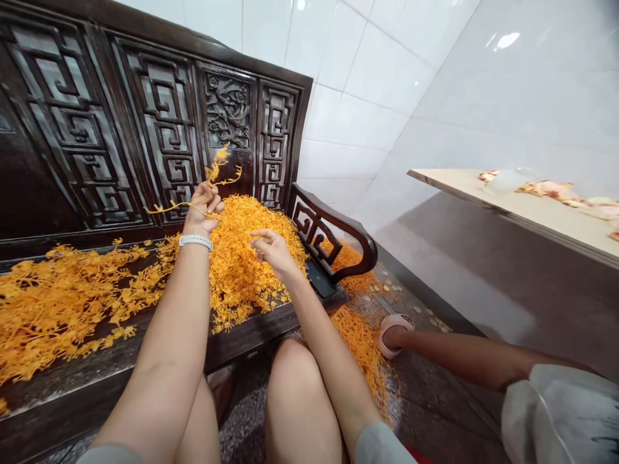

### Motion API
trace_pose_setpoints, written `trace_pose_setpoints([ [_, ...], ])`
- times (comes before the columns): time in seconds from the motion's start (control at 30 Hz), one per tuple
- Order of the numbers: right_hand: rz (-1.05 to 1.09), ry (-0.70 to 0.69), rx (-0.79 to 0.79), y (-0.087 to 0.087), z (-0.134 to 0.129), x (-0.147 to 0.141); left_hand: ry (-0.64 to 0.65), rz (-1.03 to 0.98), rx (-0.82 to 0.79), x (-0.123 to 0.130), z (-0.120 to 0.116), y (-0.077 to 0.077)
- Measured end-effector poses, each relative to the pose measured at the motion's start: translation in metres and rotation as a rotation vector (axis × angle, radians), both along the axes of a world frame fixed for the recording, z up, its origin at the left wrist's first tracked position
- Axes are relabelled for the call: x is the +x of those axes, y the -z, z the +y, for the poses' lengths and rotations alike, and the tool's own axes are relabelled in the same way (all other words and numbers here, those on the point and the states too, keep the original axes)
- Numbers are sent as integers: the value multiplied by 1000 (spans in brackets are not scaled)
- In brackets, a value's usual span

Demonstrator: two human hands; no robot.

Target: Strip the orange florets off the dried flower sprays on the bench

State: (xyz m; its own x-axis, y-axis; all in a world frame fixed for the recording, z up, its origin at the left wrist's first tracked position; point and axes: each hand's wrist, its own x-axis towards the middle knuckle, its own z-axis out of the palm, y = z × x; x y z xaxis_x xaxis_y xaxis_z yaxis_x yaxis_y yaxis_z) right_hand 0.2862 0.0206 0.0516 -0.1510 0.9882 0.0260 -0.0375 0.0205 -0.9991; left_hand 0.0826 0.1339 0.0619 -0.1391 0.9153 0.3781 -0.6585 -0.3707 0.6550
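Note:
My left hand [207,201], with a white band on its wrist, is closed on a yellow-orange plastic flower stem [218,164] that sticks up and out to the left, in front of the bench back. Below it and to the right lies a large heap of orange flower pieces [242,219] on the dark carved wooden bench [261,332]. Over the right part of this heap is my right hand [269,250], its fingers partly curled and apart, with nothing visible in them. More branched orange stems [62,303] are spread over the seat at the left.
A curved armrest [355,241] bounds the bench's right end, with a dark phone-like object [320,278] beside it. Orange stems [358,341] litter the floor. Another person's leg [449,351] is at the right, below a wooden board [454,187] holding several items.

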Motion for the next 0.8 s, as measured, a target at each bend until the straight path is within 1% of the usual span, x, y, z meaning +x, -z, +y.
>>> trace_pose_setpoints([
  [0.07,55,-96,73,-9,-4,-1,108,162,35,0,-1,-2],
  [0.1,78,-103,109,-14,-6,-1,170,263,38,0,-1,-3],
  [0.2,97,-67,145,-24,-10,-1,325,557,24,0,1,-8],
  [0.3,74,-59,115,-22,-8,-1,407,771,49,1,3,-15],
  [0.37,67,-53,91,-17,-5,-1,436,886,67,3,4,-18],
  [0.43,70,-47,82,-14,-2,-1,436,937,68,6,6,-19],
  [0.47,72,-55,83,-12,-1,-2,399,917,66,8,6,-18],
  [0.53,66,-124,80,-12,-2,-3,268,812,68,15,8,-14],
  [0.57,56,-192,82,-13,-5,-4,191,757,65,19,10,-11],
  [0.6,40,-306,89,-16,-10,-5,103,700,56,23,11,-8],
  [0.63,21,-475,95,-20,-16,-7,21,642,39,27,13,-5],
  [0.67,-9,-699,95,-24,-24,-8,-36,580,14,30,15,-2],
  [0.73,-102,-1201,79,-35,-39,-11,-80,440,-51,32,17,5],
  [0.77,-145,-1373,72,-39,-44,-12,-66,382,-82,31,18,8],
  [0.8,-152,-1433,79,-42,-47,-12,-34,346,-106,28,18,11],
])
